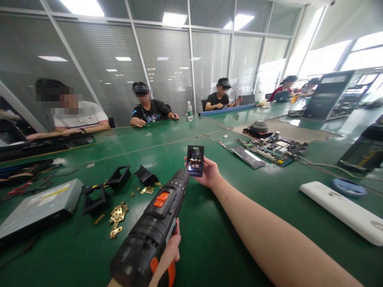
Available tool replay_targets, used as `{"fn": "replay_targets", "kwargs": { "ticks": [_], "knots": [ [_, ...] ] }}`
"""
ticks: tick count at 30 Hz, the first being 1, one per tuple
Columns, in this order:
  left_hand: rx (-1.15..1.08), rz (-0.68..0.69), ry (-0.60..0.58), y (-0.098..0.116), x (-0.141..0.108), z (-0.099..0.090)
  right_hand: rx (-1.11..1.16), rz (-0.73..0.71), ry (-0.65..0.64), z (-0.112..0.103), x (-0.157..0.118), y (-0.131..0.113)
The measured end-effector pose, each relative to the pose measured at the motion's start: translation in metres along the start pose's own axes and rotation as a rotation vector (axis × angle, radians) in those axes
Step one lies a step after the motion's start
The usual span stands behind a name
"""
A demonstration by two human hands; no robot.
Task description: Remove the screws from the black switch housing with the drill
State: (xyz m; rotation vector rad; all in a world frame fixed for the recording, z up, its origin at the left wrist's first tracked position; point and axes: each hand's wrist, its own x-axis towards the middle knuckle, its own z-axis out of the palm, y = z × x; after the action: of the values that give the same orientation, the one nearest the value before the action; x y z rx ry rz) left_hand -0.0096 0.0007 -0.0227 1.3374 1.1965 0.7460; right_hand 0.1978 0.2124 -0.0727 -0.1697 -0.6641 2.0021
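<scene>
Black-and-orange plastic drill (149,223) fills the curled left hand (171,248); at its tip, the right hand (210,172) grips a boxy black housing (196,160), perhaps bracing it.

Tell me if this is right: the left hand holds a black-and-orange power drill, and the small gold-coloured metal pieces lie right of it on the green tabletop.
Wrong side: the head view shows the gold-coloured metal pieces lying left of the power drill. The left hand does hold it.

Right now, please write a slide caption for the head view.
The left hand points a drill at a black housing in the right hand.
</scene>
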Motion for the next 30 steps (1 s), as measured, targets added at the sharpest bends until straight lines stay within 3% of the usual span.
{"fn": "replay_targets", "kwargs": {
  "ticks": [8,23,26,30],
  "knots": [
    [-0.153,-0.048,-0.040,0.012,-0.009,0.000,-0.038,-0.052,-0.027,0.007,-0.004,-0.001],
    [-0.132,-0.055,-0.063,0.016,-0.007,-0.001,-0.032,-0.037,-0.088,0.010,-0.004,0.001],
    [-0.131,-0.049,-0.070,0.015,-0.006,-0.003,-0.031,-0.041,0.015,0.010,0.001,0.001],
    [-0.086,-0.046,-0.099,0.015,-0.005,-0.008,-0.019,-0.148,0.289,0.008,0.010,-0.001]
  ]
}}
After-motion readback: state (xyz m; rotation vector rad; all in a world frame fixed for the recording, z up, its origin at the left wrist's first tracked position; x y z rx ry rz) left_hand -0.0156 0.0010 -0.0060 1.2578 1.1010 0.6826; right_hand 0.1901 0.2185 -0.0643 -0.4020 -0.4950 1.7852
